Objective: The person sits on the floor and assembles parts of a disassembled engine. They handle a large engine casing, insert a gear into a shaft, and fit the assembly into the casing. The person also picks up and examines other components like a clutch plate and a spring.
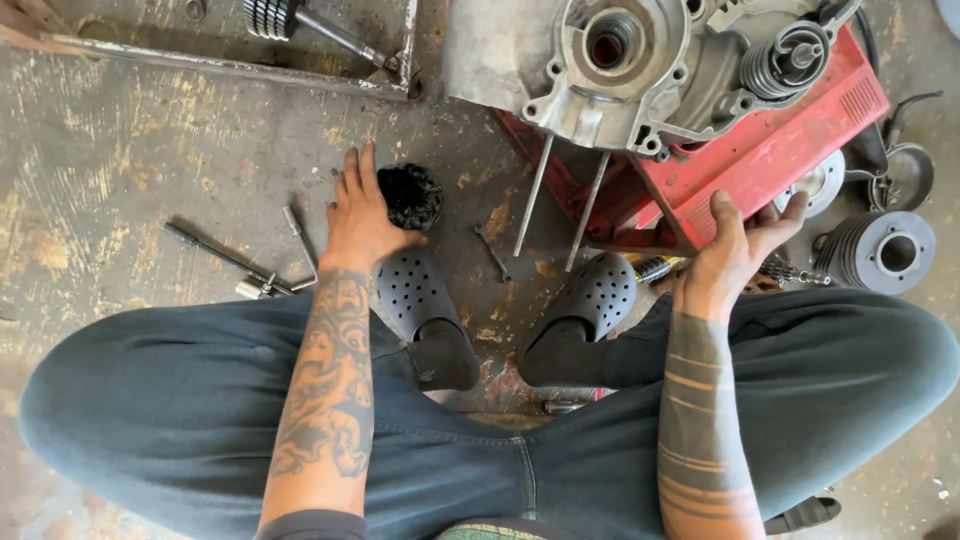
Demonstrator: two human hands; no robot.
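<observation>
Two hands worked the floor: the left hand [358, 215] lay flat, fingers spread, beside a black rag [410, 195], the right hand [738, 245] half-open against the red tray [770, 150]; steadying it seemed wise.

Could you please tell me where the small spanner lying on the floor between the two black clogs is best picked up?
Pinch the small spanner at mid-shaft, coming straight down from above. It lies flat on the floor, so only its narrow sides offer a hold; put the fingers across the thin shaft. The left hand looks nearer than the right hand.
</observation>
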